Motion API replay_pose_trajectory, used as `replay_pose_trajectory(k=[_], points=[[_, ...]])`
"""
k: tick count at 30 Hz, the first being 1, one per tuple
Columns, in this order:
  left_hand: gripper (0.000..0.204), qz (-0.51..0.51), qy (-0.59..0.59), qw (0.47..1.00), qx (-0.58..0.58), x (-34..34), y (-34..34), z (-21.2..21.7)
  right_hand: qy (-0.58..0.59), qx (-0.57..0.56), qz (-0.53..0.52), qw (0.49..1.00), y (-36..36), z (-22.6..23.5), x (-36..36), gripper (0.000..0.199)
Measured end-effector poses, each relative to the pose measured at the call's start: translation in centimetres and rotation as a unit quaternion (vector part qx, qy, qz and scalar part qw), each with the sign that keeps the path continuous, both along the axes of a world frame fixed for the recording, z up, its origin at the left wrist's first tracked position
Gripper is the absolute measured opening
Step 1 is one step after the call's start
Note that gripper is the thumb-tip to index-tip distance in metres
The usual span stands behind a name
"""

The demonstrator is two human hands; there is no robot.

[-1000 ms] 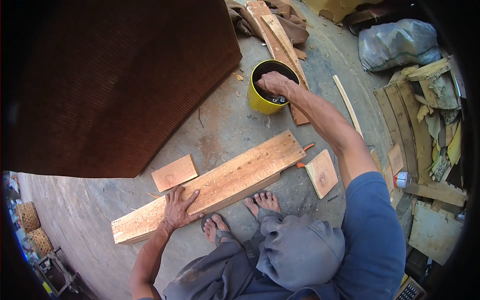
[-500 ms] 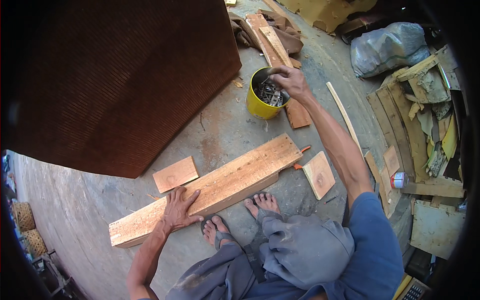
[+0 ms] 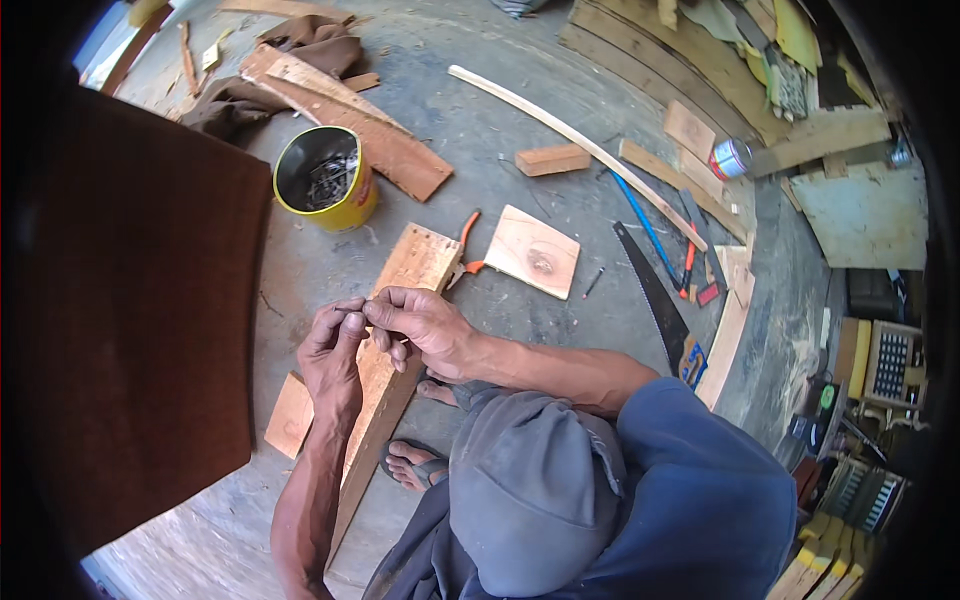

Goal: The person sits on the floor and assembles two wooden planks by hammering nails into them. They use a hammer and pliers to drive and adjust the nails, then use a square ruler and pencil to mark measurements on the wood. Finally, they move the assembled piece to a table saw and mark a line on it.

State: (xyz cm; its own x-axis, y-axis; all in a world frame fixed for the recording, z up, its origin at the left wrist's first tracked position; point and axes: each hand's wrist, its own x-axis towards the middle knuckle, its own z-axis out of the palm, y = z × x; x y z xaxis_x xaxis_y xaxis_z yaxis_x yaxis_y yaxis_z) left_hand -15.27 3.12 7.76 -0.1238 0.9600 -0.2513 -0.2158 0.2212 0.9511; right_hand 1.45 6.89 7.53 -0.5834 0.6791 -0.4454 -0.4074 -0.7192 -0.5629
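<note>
Over concrete floor (image 3: 545,335), left hand (image 3: 333,352) and right hand (image 3: 430,328) pinch closed, contents unclear; wooden beam (image 3: 417,258) seems heavy, best gripped at ends.

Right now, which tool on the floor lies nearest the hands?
The two-handled orange tool, beside the far end of the long timber. The saw and blue-shafted tool lie farther right, beyond the square board.

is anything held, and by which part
Cannot be told: the left hand and right hand meet at their fingertips over the beam; anything pinched there is too small to make out.
</note>
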Motion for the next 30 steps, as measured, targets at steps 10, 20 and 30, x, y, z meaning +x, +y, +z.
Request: replay_pose_trajectory(k=[10,20,30], points=[[0.024,0.065,0.063,0.982,-0.166,-5.1,-6.5,-5.1,-0.841,0.166,-0.095,0.505,1.8,-10.7,37.7,0.027],[0.018,0.032,0.099,0.976,-0.189,-3.3,-5.0,-6.9,-0.87,-0.069,-0.114,0.475,-3.5,-16.3,59.6,0.066],[0.023,0.118,0.051,0.978,-0.166,2.7,-6.1,-12.5,-0.501,-0.182,-0.28,0.799,-2.2,-11.9,47.1,0.049]])
